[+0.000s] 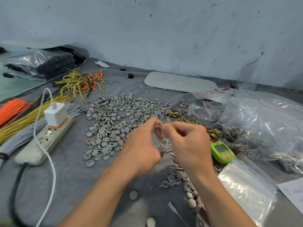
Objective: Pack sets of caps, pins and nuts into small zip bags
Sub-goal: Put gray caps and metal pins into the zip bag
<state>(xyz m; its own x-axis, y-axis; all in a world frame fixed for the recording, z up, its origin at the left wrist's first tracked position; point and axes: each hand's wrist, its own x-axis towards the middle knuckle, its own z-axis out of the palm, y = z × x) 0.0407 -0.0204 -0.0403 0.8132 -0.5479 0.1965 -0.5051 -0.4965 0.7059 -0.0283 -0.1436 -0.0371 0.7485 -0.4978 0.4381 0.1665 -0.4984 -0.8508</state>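
Stray caps [190,194] nearest on desk [73,177]; just beyond, left hand [142,145] and right hand [188,143], each grip closed on the bag [157,140], pins [166,144] inside; likely sealing, so keep its mouth level and pinched lest pins spill.

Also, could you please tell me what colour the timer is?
The timer is green, pink buttons; head view.

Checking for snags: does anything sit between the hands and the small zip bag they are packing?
Nothing visible does. The left hand and right hand both pinch the small zip bag directly; the loose grey caps lie on the cloth beyond it.
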